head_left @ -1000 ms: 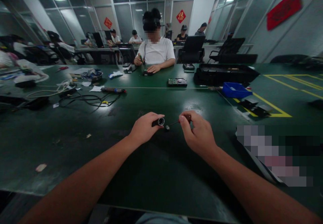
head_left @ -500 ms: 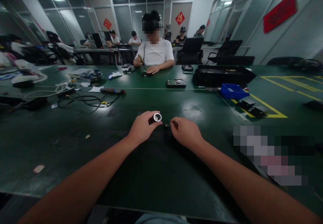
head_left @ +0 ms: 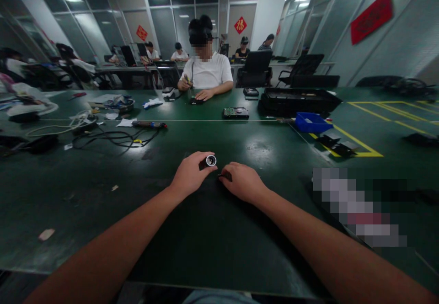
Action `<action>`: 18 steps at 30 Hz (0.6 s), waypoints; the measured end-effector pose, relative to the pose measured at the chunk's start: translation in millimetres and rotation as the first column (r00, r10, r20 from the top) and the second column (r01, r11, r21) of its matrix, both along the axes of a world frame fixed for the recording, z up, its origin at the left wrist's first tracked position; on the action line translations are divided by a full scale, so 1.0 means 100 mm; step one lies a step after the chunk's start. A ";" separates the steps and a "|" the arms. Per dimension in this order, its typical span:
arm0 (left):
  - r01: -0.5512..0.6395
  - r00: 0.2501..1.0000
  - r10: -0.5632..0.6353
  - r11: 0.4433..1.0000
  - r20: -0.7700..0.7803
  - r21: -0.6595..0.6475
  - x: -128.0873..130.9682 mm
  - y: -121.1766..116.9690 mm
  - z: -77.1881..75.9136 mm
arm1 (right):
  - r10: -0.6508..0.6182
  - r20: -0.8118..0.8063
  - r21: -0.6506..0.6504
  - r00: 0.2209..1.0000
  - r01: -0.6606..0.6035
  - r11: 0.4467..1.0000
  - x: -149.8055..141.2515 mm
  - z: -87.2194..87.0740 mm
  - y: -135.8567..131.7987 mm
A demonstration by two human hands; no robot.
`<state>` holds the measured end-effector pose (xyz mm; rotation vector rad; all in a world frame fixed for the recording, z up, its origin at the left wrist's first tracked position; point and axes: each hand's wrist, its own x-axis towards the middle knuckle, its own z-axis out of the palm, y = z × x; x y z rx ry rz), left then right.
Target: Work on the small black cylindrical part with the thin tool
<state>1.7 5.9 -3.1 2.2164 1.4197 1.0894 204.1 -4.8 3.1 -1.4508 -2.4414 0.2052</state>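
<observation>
My left hand (head_left: 190,173) is wrapped around a flashlight-like black tube (head_left: 210,160). The tube's round silver rim faces me, and something small shows inside its hollow end. Just to the right, my right hand (head_left: 243,180) is closed at the tabletop, with thumb and fingers pinched on a small dark part (head_left: 221,176). Most of that part is hidden by the fingers, so its kind does not show. The two hands are close together but apart, over the dark green table (head_left: 192,235).
Across the table a person in a white shirt (head_left: 212,68) works on a small dark device. A hard drive (head_left: 236,112), a black tray (head_left: 298,102) and a blue bin (head_left: 313,122) lie beyond my right hand. Black cables (head_left: 113,140) and a screwdriver-like tool (head_left: 149,124) are at left.
My right hand has moved left toward the tube, and its fingers now close over the small dark part that lay on the table beside them. My left hand keeps its grip.
</observation>
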 end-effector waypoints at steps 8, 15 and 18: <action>-0.002 1.000 0.002 1.000 -0.016 -0.002 -0.01 -0.01 0.03 | 0.070 -0.203 0.090 0.977 -0.052 0.995 0.06 0.13 -0.07; 0.087 0.995 -0.087 0.996 -0.041 0.002 0.02 -0.06 0.06 | 0.081 -0.322 0.163 0.943 -0.029 0.986 0.07 0.16 -0.13; 0.158 0.986 -0.157 0.987 -0.057 0.007 0.04 -0.09 0.07 | 0.107 -0.328 0.163 0.938 -0.055 0.985 0.04 0.16 -0.13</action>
